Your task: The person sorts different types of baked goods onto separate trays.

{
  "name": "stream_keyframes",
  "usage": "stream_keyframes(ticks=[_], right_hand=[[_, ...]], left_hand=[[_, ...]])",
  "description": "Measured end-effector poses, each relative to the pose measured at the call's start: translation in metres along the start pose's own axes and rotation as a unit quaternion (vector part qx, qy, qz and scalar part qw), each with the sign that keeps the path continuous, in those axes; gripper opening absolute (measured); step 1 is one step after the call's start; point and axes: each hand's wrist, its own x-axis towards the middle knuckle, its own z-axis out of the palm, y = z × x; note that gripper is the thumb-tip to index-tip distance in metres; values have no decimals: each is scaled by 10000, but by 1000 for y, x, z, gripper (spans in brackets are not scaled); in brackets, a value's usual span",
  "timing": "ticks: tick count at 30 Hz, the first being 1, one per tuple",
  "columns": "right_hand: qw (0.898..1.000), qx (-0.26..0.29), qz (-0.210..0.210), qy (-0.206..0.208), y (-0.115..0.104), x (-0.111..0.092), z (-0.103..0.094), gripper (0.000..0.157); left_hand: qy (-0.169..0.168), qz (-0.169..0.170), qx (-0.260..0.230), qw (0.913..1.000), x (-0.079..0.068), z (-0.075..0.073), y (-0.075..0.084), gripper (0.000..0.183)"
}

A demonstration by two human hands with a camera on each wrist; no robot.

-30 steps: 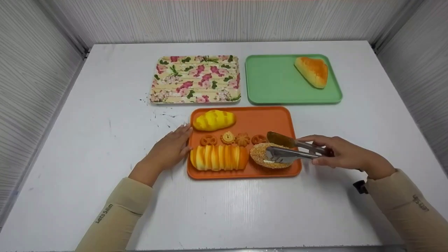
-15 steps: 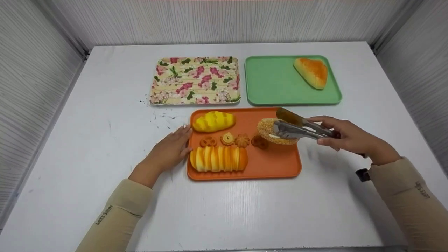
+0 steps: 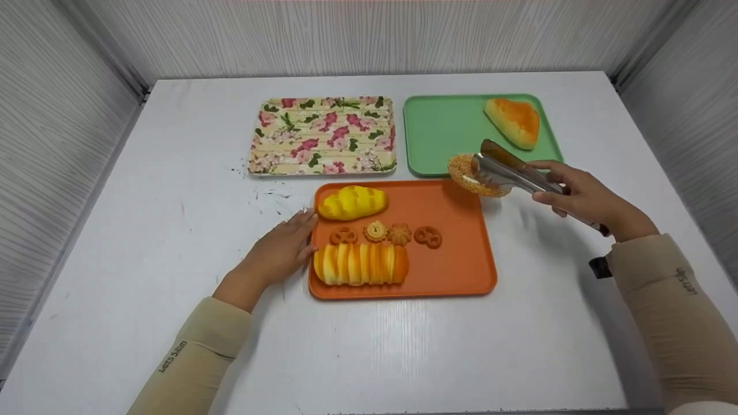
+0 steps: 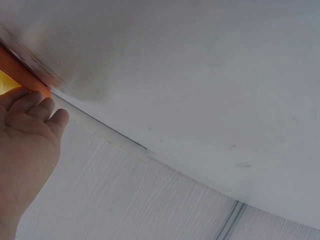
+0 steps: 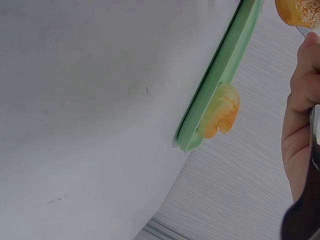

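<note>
While the right hand (image 3: 588, 202) curls its fingers round a pair of shiny metal tongs (image 3: 513, 174), their two arms pinch an oval roll (image 3: 461, 170) coated in rough, sesame-like grains, with a white streak showing on its side. That roll hangs in the air around the far right corner of the orange tray (image 3: 455, 271), close to the near edge of the green tray (image 3: 441, 135), and casts a soft shadow on the orange surface. The left hand (image 3: 281, 248) grasps nothing; its extended fingers touch the orange tray's left edge. On this smooth, round-cornered tray, a glossy yellow bread (image 3: 353, 203), tapered and grooved, lies in the far left corner, and a deeply ridged golden loaf (image 3: 361, 264) fills the near left corner. Between them runs a row of small brown biscuits (image 3: 399, 234): pretzel shapes at both ends, a scalloped disc and a flower in the middle. Toward the far edge of the white tabletop (image 3: 369, 357), a flower-printed tray (image 3: 323, 135) sits left of the green one, whose far right corner bears a smooth, roughly triangular bread (image 3: 515, 123). Wood-grained pale panels (image 3: 369, 34) rise behind.
</note>
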Motion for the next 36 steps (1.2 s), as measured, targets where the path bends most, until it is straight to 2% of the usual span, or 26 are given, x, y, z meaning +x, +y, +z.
stream_keyframes(ticks=[5,11,17,24,31,36], right_hand=[[9986,-70,438,294,12,10,-10,57],[9961,4,711,516,17,17,-18,56],[9928,-329,924,684,27,22,-26,58],[9886,-513,1218,722,36,24,-28,63],[9873,-491,1347,684,44,25,-27,66],[9866,-406,1431,665,48,24,-27,66]], left_hand=[[-93,-105,-7,9999,0,-1,1,65],[-100,-134,-98,9998,1,-1,2,64],[-107,-189,-146,9997,1,-2,2,65],[-80,-163,-187,9997,0,-2,2,64],[111,34,-53,9999,0,0,1,63],[46,-46,-104,9999,-1,-2,2,63]])
